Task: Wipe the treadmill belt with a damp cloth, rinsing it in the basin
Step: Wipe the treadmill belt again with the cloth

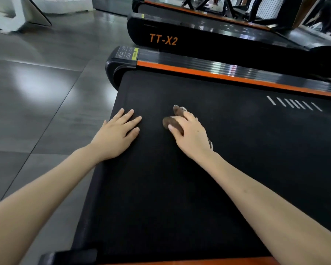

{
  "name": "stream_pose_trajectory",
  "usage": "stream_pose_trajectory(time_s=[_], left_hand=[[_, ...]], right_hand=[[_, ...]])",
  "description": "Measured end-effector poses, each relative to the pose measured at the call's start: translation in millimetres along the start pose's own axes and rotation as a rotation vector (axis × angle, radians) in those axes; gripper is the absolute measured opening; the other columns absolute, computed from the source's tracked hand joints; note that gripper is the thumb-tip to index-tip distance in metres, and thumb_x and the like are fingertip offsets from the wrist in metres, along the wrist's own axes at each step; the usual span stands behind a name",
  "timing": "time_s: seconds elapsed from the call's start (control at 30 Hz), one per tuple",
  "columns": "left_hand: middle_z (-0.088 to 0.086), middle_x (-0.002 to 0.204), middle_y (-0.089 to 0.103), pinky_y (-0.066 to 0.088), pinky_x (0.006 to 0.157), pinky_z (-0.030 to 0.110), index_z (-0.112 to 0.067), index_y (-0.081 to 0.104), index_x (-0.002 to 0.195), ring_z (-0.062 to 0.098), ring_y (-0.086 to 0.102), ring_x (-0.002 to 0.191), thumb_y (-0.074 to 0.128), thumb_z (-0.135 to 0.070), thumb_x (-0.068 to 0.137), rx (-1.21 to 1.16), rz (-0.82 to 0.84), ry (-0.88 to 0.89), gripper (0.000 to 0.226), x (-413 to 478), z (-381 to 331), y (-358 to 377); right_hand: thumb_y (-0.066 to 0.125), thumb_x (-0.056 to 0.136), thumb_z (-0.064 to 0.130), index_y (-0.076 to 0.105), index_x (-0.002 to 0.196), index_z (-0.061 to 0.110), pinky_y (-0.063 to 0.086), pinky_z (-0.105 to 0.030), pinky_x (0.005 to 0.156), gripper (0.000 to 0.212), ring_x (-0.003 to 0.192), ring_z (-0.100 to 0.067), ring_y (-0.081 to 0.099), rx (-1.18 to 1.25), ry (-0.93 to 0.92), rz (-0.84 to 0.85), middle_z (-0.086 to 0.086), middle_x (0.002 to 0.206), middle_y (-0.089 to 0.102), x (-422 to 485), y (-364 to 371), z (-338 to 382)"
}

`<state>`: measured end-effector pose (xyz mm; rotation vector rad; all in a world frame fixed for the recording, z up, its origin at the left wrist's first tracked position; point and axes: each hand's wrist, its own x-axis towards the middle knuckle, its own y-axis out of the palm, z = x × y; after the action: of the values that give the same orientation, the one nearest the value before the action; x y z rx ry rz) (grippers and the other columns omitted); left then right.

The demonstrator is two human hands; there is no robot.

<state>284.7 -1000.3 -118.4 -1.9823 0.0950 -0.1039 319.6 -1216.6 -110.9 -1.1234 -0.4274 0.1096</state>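
The black treadmill belt (180, 178) fills the middle of the head view, with an orange strip along its far side. My right hand (193, 136) presses a bunched brown cloth (172, 122) onto the belt near its rear end; parts of the cloth stick out past my fingers. My left hand (117, 134) lies flat on the belt's rear left edge, fingers spread, holding nothing. No basin is in view.
A second treadmill marked TT-X2 (163, 39) stands parallel beyond this one, and a third behind it. Glossy grey floor tiles (36, 92) spread to the left. White block-like objects (11, 14) sit at the far left. White stripes (294, 104) mark the belt at right.
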Motion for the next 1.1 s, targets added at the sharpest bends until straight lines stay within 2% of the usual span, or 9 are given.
stream_pose_trajectory(time_s=[0.13,0.27,0.4,0.53,0.63,0.73,0.87,0.97,1.1], left_hand=[[-0.003,0.158,0.009,0.008,0.118,0.042,-0.027,0.026,0.147,0.016,-0.003,0.146,0.033,-0.034,0.101,-0.095,-0.012,-0.006,0.047,-14.6,-1.0,-0.3],[-0.007,0.158,0.009,0.003,0.116,0.028,-0.028,0.028,0.147,0.012,-0.004,0.146,0.034,-0.033,0.101,-0.167,-0.025,-0.027,0.046,-24.7,-2.2,-0.5],[-0.007,0.158,0.007,0.007,0.115,0.028,-0.027,0.023,0.149,0.012,-0.003,0.146,0.033,-0.034,0.102,-0.224,-0.037,-0.086,0.049,-29.2,-2.8,1.3],[0.001,0.159,0.011,0.015,0.113,0.036,-0.021,0.011,0.151,0.024,0.006,0.146,0.031,-0.037,0.101,-0.426,-0.054,-0.319,0.057,-34.0,-7.1,-3.3],[-0.004,0.154,0.026,0.024,0.106,0.029,-0.023,0.024,0.148,0.02,0.028,0.139,0.028,-0.036,0.101,-0.694,-0.087,-0.417,0.049,-36.8,-4.7,-1.9],[-0.012,0.151,0.029,0.024,0.113,0.03,-0.031,0.025,0.148,0.013,0.031,0.137,0.027,-0.037,0.1,-0.844,-0.087,-0.46,0.048,-39.1,1.6,-0.1],[-0.023,0.133,0.034,0.028,0.107,0.026,-0.032,0.027,0.147,0.005,0.037,0.124,0.027,-0.033,0.101,-0.912,-0.11,-0.457,0.046,-39.2,-0.6,-1.3],[-0.013,0.149,0.032,0.025,0.115,0.032,-0.028,0.027,0.148,0.007,0.034,0.134,0.03,-0.034,0.102,-1.006,-0.136,-0.475,0.047,-37.2,1.9,1.6],[-0.011,0.146,0.039,0.028,0.112,0.028,-0.027,0.033,0.146,0.007,0.041,0.13,0.033,-0.031,0.102,-1.134,-0.144,-0.475,0.043,-34.3,12.0,5.0]], right_hand=[[0.05,0.09,0.036,0.064,0.118,0.019,0.021,-0.031,0.117,0.036,0.13,-0.023,0.042,0.115,-0.384,0.134,-0.007,0.127,0.054,-89.8,-19.3,26.9],[0.048,0.093,0.043,0.058,0.125,0.027,0.021,-0.035,0.117,0.036,0.139,-0.022,0.033,0.135,-0.555,0.306,-0.01,0.135,0.051,-133.7,-48.1,-1.6],[0.053,0.091,0.036,0.062,0.122,0.023,0.019,-0.035,0.116,0.035,0.133,-0.017,0.036,0.131,-0.391,0.225,-0.012,0.137,0.05,-94.3,-43.6,-15.5],[0.058,0.093,0.024,0.063,0.122,0.021,0.016,-0.038,0.117,0.029,0.139,-0.024,0.031,0.145,-0.172,0.116,-0.003,0.141,0.047,-58.7,-21.1,6.6],[0.053,0.091,0.037,0.063,0.119,0.025,0.024,-0.043,0.114,0.032,0.136,-0.02,0.034,0.149,-0.364,0.175,-0.009,0.137,0.05,-95.9,-31.0,9.0],[0.049,0.093,0.043,0.059,0.123,0.028,0.023,-0.04,0.116,0.035,0.141,-0.02,0.029,0.198,-0.568,0.316,-0.007,0.139,0.049,-136.3,-42.2,5.5],[0.057,0.09,0.035,0.062,0.12,0.025,0.025,-0.046,0.115,0.032,0.141,-0.023,0.029,0.197,-0.651,0.362,-0.005,0.136,0.051,-120.6,-35.5,15.9],[0.054,0.089,0.036,0.065,0.118,0.021,0.022,-0.041,0.117,0.034,0.137,-0.027,0.035,0.18,-0.713,0.331,-0.008,0.133,0.054,-88.0,-11.2,47.0],[0.049,0.089,0.039,0.067,0.115,0.017,0.025,-0.04,0.113,0.038,0.129,-0.031,0.044,0.174,-0.622,0.271,-0.011,0.131,0.056,-29.2,15.6,66.2]])
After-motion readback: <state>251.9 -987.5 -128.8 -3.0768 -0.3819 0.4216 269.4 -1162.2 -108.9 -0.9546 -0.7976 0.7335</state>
